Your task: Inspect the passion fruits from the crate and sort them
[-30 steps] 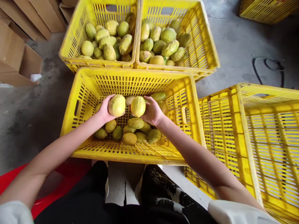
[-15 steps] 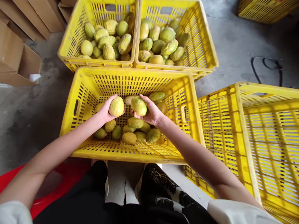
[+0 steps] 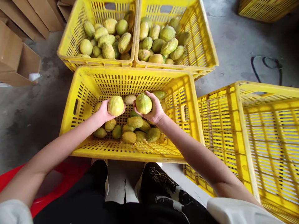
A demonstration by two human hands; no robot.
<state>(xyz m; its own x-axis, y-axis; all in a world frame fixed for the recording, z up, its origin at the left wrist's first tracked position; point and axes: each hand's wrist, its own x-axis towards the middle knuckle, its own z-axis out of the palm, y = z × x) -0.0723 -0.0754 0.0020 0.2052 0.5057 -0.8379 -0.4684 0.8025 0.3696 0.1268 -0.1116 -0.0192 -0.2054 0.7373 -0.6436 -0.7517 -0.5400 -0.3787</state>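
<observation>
I see the left hand (image 3: 104, 111) partly hidden behind the yellow fruit (image 3: 116, 105) it grips | far-right crate (image 3: 268, 10) cut off | right hand (image 3: 157, 111) grips the green fruit (image 3: 144, 104) | both fruits between the palms, over the near crate (image 3: 130, 156)

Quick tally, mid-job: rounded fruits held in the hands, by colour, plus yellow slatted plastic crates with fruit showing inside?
Pale yellow rounded fruit, left hand: 1
Green-yellow rounded fruit, right hand: 1
Yellow slatted plastic crates showing fruit: 3
Total: 5
</observation>
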